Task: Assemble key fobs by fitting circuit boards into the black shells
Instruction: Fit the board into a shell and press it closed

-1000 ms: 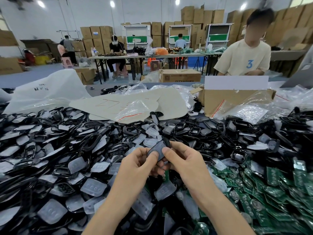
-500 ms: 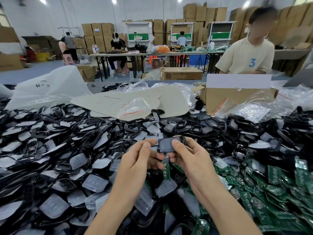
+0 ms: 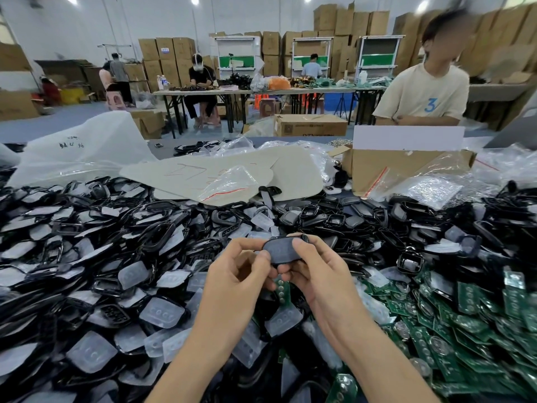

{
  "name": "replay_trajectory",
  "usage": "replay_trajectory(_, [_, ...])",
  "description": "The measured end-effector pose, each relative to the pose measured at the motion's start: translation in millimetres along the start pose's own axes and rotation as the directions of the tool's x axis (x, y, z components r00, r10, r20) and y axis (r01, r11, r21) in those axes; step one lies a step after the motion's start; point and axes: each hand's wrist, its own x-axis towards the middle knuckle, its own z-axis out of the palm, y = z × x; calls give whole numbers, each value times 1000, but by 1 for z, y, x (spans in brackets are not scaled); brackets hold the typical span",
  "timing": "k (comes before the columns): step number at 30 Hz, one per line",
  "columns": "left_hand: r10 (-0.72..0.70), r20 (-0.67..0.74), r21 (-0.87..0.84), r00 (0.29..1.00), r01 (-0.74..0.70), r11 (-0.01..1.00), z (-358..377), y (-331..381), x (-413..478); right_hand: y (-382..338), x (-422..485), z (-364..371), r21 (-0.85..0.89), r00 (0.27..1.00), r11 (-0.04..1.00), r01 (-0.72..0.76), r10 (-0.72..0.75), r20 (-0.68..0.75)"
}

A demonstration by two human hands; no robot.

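Black shell (image 3: 281, 251) pinched between both hands just above the pile, left hand (image 3: 236, 276) gripping its left end, right hand (image 3: 318, 276) curled round its right end, heap of loose shells (image 3: 151, 228) below and left, green circuit boards (image 3: 470, 318) heaped right, cardboard box (image 3: 401, 173) beyond.

Black shell (image 3: 281, 250), pinched between left hand (image 3: 241, 271) and right hand (image 3: 316, 271); heaped black shells (image 3: 145, 228) left, green circuit boards (image 3: 465, 315) right, cardboard box (image 3: 406, 173) behind.
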Motion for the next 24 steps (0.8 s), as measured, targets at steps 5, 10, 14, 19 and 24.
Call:
replay_trajectory(5, [5,19,-11,1000,-5,1000,-1,2,-1,-2,1,0,-28,1000,1000,9,-9,-10])
replay_trajectory(10, [29,43,-13,999,-29,1000,1,4,-3,-1,1,-1,-63,1000,998,-10,9,-14])
replay_trajectory(14, [39,34,-17,999,-39,999,2,3,-2,1,1,-1,-59,1000,998,-14,14,-1])
replay_trajectory(19, [40,30,-21,999,-40,999,0,3,-1,2,1,-3,-26,1000,1000,-14,15,20])
replay_trajectory(24, [45,45,-8,998,-44,999,1,3,-3,2,3,-4,-10,999,999,-48,48,3])
